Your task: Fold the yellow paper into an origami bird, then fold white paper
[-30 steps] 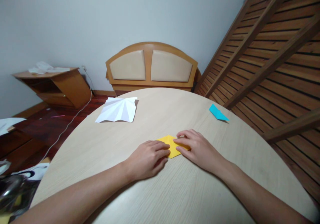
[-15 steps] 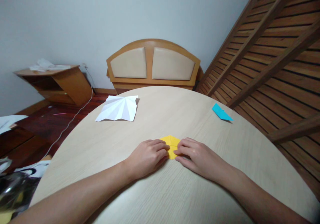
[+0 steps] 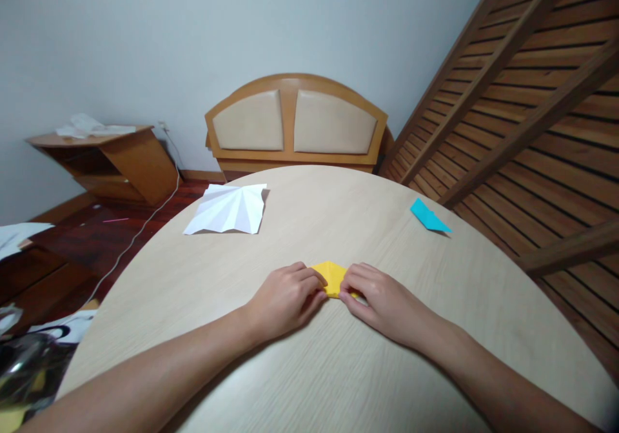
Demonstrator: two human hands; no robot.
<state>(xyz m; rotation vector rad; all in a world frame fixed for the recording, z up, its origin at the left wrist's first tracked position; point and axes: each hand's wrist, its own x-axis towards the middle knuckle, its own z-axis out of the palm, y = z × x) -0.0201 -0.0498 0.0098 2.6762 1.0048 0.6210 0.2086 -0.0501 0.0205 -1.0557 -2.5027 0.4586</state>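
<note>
A piece of folded yellow paper lies on the round wooden table, straight in front of me. My left hand pinches its left side, the thumb along the near edge and the fingers curled over the top. On the other side, my right hand grips the right part in the same way, thumb below and fingers bent. Both outer sides of the paper are largely covered by my fingers. Its peak points away from me, with a crease down the middle.
White pleated paper rests at the table's far left. A folded blue paper lies at the far right. Beyond the table stand a headboard, a wooden cabinet and slatted wooden panels on the right.
The near point of the yellow paper has been folded up, so its near edge is now straight. My fingers have closed in on that edge. The white and blue papers stay put.
</note>
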